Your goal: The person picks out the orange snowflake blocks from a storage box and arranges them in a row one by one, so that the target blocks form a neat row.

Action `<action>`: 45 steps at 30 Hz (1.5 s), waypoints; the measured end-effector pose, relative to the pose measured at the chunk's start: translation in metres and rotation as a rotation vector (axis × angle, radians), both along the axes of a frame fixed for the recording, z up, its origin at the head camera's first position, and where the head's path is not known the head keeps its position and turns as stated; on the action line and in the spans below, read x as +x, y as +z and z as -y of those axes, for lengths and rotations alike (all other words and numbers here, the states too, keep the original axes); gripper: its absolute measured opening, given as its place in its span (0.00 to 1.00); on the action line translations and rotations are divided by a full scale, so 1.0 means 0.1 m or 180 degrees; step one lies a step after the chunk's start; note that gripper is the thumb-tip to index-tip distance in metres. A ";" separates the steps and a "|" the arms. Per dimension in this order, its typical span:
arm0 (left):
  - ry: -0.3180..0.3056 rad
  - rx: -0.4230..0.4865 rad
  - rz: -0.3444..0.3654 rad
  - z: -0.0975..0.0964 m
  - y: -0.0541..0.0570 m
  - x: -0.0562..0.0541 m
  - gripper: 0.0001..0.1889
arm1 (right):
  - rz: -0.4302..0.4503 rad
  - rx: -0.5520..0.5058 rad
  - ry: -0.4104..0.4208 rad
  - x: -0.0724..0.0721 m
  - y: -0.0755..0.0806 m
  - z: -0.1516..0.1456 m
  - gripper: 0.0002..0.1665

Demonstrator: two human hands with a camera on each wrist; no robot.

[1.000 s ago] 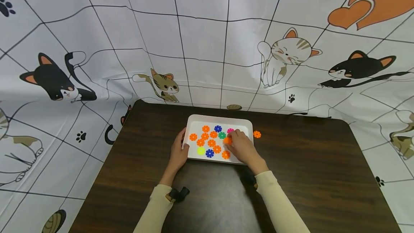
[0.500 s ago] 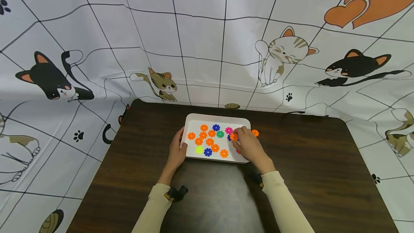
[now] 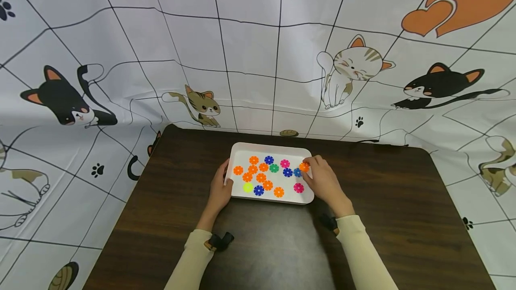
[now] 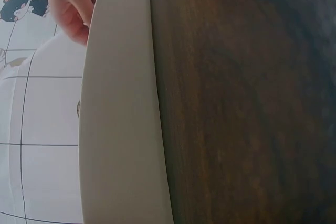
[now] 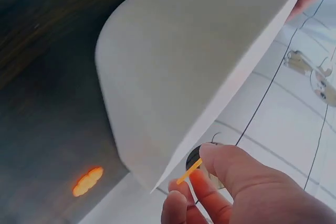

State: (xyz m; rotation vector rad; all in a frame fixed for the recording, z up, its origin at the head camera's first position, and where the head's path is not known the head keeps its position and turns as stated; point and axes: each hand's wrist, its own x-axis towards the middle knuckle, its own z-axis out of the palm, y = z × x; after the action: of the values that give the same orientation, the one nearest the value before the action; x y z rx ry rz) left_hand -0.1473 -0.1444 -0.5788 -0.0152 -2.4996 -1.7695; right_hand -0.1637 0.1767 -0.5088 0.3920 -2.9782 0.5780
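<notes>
Between thumb and fingers of my right hand (image 3: 327, 183), an orange notched plastic disc (image 3: 304, 167) is pinched over the right end of a white tray (image 3: 278, 148). In the right wrist view the same disc shows edge-on. My left hand (image 3: 220, 188) grips the tray's left side, thumb at the rim and fingers partly hidden behind it. Several flower-like discs lie inside: mostly orange ones (image 3: 261, 177), with blue (image 3: 259, 190), green (image 3: 274, 168), pink (image 3: 298, 188) and yellow (image 3: 247, 187) ones. Only the tray's outer wall (image 4: 121, 103) shows in the left wrist view.
Outside the tray, another orange disc (image 5: 88, 182) lies on the dark wooden table (image 3: 387, 209); my right hand hides it in the head view. A white curtain (image 3: 258, 48) printed with cats and lines hangs behind the table.
My right hand has moved rightward across the tray with the pinched orange disc, uncovering blue and pink discs. It now covers the loose disc outside. The left hand keeps its hold on the tray.
</notes>
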 end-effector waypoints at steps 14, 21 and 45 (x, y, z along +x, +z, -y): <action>-0.0009 -0.0002 -0.0056 0.00 0.03 -0.01 0.34 | -0.0112 -0.0026 -0.0288 -0.08 -0.11 -0.41 0.22; -0.0017 -0.0005 -0.0065 0.01 0.03 0.00 0.34 | -0.0037 -0.0046 -0.0488 -0.12 -0.24 -0.57 0.22; 0.0033 -0.0032 -0.0025 0.00 0.02 0.01 0.34 | 0.0136 0.0019 -0.0650 -0.17 -0.37 -0.68 0.21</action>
State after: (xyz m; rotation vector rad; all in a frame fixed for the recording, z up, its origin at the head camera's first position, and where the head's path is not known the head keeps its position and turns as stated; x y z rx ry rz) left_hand -0.1459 -0.1441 -0.5767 -0.0097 -2.4987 -1.7498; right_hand -0.1806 0.2443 -0.5455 0.0746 -3.0102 0.5622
